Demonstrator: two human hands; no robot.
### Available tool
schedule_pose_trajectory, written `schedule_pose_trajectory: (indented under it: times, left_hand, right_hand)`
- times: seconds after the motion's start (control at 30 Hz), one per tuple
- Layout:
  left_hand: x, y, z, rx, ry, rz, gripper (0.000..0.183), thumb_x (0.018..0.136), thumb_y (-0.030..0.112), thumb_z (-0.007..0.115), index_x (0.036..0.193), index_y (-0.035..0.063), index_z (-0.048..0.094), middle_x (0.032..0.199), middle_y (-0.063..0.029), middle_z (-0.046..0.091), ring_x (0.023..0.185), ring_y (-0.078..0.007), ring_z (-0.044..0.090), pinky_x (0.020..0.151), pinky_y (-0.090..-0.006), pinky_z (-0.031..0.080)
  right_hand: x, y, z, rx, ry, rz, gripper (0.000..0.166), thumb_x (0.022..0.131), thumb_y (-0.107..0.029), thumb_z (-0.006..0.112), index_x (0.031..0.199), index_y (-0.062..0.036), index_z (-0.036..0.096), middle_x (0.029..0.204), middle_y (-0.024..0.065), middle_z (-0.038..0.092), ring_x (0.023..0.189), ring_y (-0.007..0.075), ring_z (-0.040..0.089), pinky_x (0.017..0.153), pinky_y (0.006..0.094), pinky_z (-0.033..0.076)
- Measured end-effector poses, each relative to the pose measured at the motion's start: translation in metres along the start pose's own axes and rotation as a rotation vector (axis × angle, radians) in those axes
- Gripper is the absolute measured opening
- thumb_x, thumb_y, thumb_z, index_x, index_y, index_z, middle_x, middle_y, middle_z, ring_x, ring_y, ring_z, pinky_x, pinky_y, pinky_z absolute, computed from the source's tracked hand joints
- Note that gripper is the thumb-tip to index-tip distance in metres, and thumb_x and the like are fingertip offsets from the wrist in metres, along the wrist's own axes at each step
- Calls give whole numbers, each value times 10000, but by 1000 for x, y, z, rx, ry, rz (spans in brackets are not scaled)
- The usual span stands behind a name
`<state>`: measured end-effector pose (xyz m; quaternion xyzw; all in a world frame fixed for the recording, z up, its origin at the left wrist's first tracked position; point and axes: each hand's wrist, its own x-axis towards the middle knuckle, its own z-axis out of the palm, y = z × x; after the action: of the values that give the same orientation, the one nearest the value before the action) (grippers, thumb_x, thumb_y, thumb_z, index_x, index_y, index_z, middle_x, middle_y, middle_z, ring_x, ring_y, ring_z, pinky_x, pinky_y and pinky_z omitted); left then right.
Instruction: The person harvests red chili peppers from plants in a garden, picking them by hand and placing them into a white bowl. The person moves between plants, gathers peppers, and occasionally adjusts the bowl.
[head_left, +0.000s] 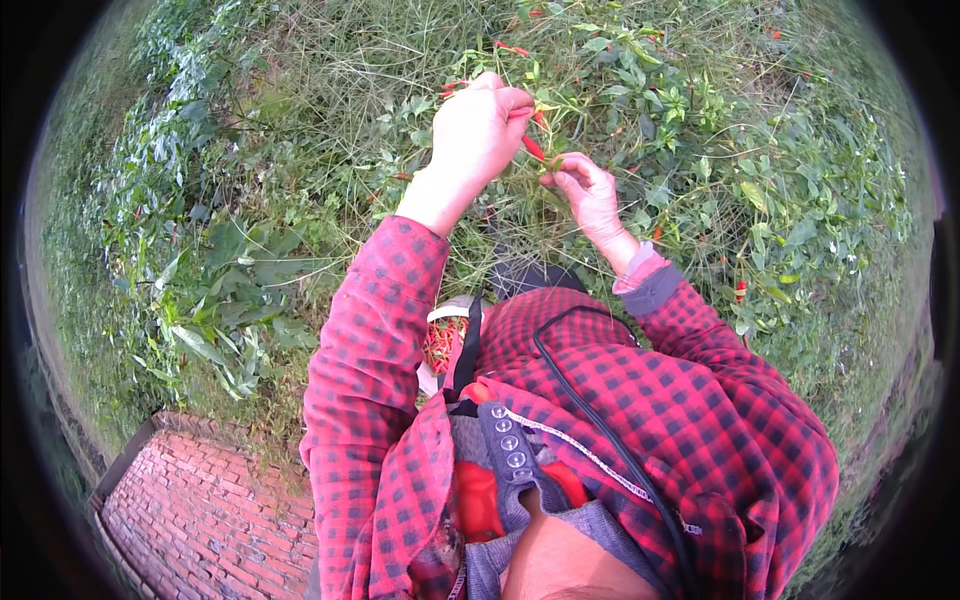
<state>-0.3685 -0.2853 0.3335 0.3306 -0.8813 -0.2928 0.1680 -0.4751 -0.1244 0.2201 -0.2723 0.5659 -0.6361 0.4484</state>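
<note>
My left hand (480, 124) is raised over the plants, its fingertips pinched on a slim red chili pepper (519, 112). Another red chili (533, 148) hangs slanted just below those fingers, its lower end close to my right fingertips. With thumb and forefinger, my right hand (587, 193) pinches a green chili stem (555, 163); the exact grip is partly hidden. Between my left arm and my body stands a pale bucket (448, 310) holding a heap of red chilies (444, 343), partly covered by a dark strap.
Chili plants (667, 97) with red and green fruit grow tangled among tall grass (360, 67). Broad-leaved weeds (225, 292) stand at the left. A red brick pavement (210, 510) with a raised edge lies at the lower left. A black cord (577, 390) runs across my checked shirt.
</note>
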Motion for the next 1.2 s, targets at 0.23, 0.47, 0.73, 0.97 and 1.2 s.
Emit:
schedule_pose_trajectory:
  times: [0.23,0.47,0.73,0.97,1.2]
  left_hand:
    - [-5,-25,18,-147,-562,-99,157,705,217,685,808,99,691,685,-65,618,633,-197,596,607,-304,463]
    - [-15,-28,31,-224,-656,-168,167,723,190,668,815,51,679,682,-97,645,604,-133,588,605,-291,465]
    - [-21,-36,55,-347,-670,-309,150,742,167,661,796,27,670,636,-27,622,589,-61,536,576,-256,450]
    - [-23,-50,79,-507,-585,-397,306,618,275,735,764,16,664,589,-39,597,545,-81,539,544,-254,446]
    - [-6,-46,76,-408,-662,-470,294,601,264,728,739,11,669,582,-44,599,526,-95,544,511,-261,435]
  right_hand:
    - [-4,-7,-2,-375,-96,-133,118,749,66,600,853,9,594,936,43,539,829,116,547,739,221,455]
    - [0,1,-10,-176,-67,-50,103,757,58,591,854,23,583,874,47,546,805,122,557,719,240,489]
    - [-1,-7,-6,22,24,198,113,802,9,572,915,8,573,825,22,587,750,106,586,683,227,476]
    - [5,6,-13,39,82,249,148,803,-25,587,945,17,590,809,50,625,730,105,595,653,224,470]
    - [10,-1,-10,81,25,182,162,821,18,553,980,40,566,875,85,616,792,151,618,742,252,509]
